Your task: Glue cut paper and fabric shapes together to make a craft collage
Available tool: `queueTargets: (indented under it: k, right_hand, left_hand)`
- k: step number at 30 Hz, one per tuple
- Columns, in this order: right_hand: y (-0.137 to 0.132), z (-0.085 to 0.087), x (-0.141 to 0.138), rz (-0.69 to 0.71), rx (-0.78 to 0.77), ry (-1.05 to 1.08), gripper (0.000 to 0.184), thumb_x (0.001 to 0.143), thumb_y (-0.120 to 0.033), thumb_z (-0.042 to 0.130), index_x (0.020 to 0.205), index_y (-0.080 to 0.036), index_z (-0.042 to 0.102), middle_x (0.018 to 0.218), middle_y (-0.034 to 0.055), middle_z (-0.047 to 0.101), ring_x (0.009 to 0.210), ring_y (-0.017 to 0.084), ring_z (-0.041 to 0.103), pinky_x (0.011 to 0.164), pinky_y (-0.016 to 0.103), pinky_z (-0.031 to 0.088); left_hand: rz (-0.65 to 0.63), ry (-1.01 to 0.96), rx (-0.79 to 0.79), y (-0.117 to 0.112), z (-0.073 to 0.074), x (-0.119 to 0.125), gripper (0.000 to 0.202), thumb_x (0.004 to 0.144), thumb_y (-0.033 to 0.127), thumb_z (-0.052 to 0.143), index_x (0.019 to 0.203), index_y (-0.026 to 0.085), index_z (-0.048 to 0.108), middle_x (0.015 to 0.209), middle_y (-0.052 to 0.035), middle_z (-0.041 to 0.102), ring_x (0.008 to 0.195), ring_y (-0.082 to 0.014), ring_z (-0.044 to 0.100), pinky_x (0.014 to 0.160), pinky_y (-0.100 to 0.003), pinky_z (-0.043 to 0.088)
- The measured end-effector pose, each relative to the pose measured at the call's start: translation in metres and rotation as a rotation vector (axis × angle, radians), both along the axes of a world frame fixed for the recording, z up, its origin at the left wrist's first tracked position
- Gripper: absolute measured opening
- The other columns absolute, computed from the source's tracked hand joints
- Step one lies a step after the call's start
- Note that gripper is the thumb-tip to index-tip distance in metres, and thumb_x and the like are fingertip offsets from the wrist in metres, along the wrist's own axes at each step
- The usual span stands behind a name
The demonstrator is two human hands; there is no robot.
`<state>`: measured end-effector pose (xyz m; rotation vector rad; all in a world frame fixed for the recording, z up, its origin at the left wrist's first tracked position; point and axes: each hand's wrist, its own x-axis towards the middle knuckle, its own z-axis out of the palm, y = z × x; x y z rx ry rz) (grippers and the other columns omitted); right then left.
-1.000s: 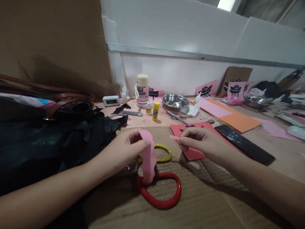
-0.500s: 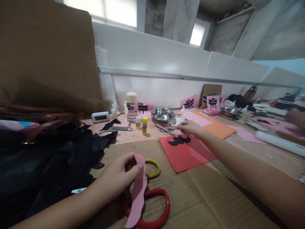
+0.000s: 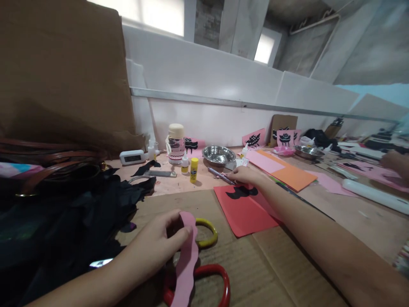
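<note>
My left hand (image 3: 168, 236) pinches a pink wavy-edged paper strip (image 3: 188, 256) near its top, thumb in front. Behind the strip lie scissors with one yellow handle loop (image 3: 209, 233) and one red handle loop (image 3: 226, 283); their blades are hidden. Past the far edge of a red paper sheet (image 3: 246, 217), my right hand (image 3: 244, 175) has its fingers closed at the near end of a purple pen (image 3: 219, 174), which still lies on the table. A black wavy paper cutout (image 3: 239, 192) rests on the red sheet, partly beneath my right wrist.
A glue stick (image 3: 193, 170), a small glue bottle (image 3: 184, 164), a drinking bottle (image 3: 176, 143) and a metal bowl (image 3: 219, 156) stand behind the cardboard (image 3: 255, 268). Black paper scraps (image 3: 111, 209) pile up at left. Orange paper (image 3: 294, 175) lies at right. Another person's hand (image 3: 396, 162) shows far right.
My right hand has moved left and slightly nearer, from beside the pen onto its near end. The left hand still holds the pink strip. The view has shifted slightly.
</note>
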<state>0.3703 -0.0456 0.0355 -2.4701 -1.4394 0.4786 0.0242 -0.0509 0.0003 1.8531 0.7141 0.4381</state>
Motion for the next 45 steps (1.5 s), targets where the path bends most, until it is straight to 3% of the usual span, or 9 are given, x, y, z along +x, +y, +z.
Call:
queueTargets:
  k: [3, 10, 17, 20, 25, 32, 45]
  right_hand:
    - [0.000, 0.006, 0.006, 0.009, -0.087, -0.051, 0.032, 0.101, -0.038, 0.064, 0.127, -0.019, 0.065, 0.128, 0.0094, 0.067, 0.105, 0.024, 0.069, 0.089, 0.044, 0.060]
    - [-0.010, 0.032, 0.009, 0.090, -0.070, -0.191, 0.032, 0.101, -0.038, 0.064, 0.127, -0.019, 0.065, 0.130, 0.0095, 0.066, 0.108, 0.025, 0.068, 0.092, 0.046, 0.059]
    - [-0.005, 0.006, -0.019, 0.164, -0.138, -0.187, 0.032, 0.101, -0.037, 0.065, 0.128, -0.019, 0.064, 0.129, 0.0098, 0.066, 0.107, 0.024, 0.069, 0.090, 0.045, 0.060]
    - [-0.004, 0.006, -0.023, 0.141, -0.133, -0.205, 0.032, 0.101, -0.036, 0.065, 0.128, -0.019, 0.065, 0.130, 0.0097, 0.066, 0.108, 0.025, 0.068, 0.091, 0.045, 0.059]
    - [-0.006, 0.012, -0.013, 0.115, -0.097, -0.203, 0.031, 0.102, -0.036, 0.064, 0.128, -0.020, 0.064, 0.132, 0.0100, 0.065, 0.108, 0.024, 0.068, 0.092, 0.045, 0.059]
    - [-0.005, 0.001, 0.006, 0.096, -0.132, -0.124, 0.032, 0.101, -0.036, 0.065, 0.129, -0.019, 0.064, 0.130, 0.0100, 0.066, 0.106, 0.024, 0.069, 0.090, 0.045, 0.060]
    - [-0.004, 0.000, 0.011, 0.071, -0.127, -0.075, 0.032, 0.101, -0.036, 0.065, 0.129, -0.019, 0.064, 0.130, 0.0100, 0.066, 0.106, 0.024, 0.069, 0.089, 0.045, 0.060]
  left_hand:
    - [0.003, -0.004, -0.001, -0.001, 0.001, -0.001, 0.026, 0.087, 0.043, 0.056, 0.088, 0.019, 0.067, 0.084, -0.0021, 0.071, 0.082, -0.0235, 0.067, 0.071, -0.030, 0.048]
    - [0.005, -0.003, -0.042, -0.003, 0.004, 0.000, 0.026, 0.085, 0.044, 0.059, 0.087, 0.019, 0.067, 0.082, -0.0016, 0.071, 0.081, -0.0229, 0.067, 0.068, -0.029, 0.048]
    - [0.006, 0.035, -0.034, -0.002, 0.004, -0.002, 0.029, 0.088, 0.045, 0.057, 0.092, 0.019, 0.067, 0.087, -0.0035, 0.071, 0.083, -0.0239, 0.067, 0.069, -0.030, 0.049]
    - [0.010, 0.048, -0.014, -0.003, 0.005, -0.002, 0.030, 0.088, 0.047, 0.057, 0.090, 0.019, 0.067, 0.084, -0.0033, 0.071, 0.080, -0.0239, 0.067, 0.067, -0.030, 0.049]
    - [0.013, 0.062, 0.011, -0.004, 0.006, -0.002, 0.029, 0.086, 0.047, 0.059, 0.089, 0.019, 0.068, 0.084, -0.0030, 0.071, 0.082, -0.0239, 0.067, 0.072, -0.031, 0.050]
    - [-0.006, 0.057, -0.046, -0.005, 0.007, -0.002, 0.029, 0.088, 0.048, 0.057, 0.090, 0.020, 0.065, 0.082, -0.0024, 0.069, 0.075, -0.0222, 0.066, 0.062, -0.028, 0.048]
    - [-0.007, 0.014, -0.022, -0.005, 0.007, -0.002, 0.026, 0.088, 0.043, 0.058, 0.092, 0.019, 0.068, 0.087, -0.0029, 0.072, 0.086, -0.0242, 0.068, 0.074, -0.031, 0.049]
